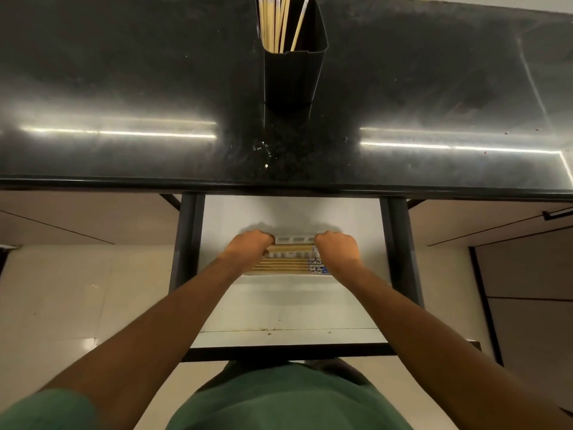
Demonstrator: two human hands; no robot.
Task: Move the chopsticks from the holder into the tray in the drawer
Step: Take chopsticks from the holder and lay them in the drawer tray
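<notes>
A black holder (pixel 293 76) stands on the dark counter, with several wooden chopsticks (pixel 276 23) upright inside it. Below, the open white drawer (pixel 291 308) holds a white slotted tray (pixel 294 239). Several chopsticks (pixel 285 264) with blue-patterned ends lie flat across the tray. My left hand (pixel 249 245) and my right hand (pixel 336 246) are both closed over the tray, each gripping one end of a chopstick (pixel 291 247) held level just above the others.
The glossy black counter (pixel 124 88) has a small wet spot (pixel 263 148) near its front edge. Dark drawer rails (pixel 186 243) flank the drawer. Pale floor tiles lie to the left and cabinet fronts to the right.
</notes>
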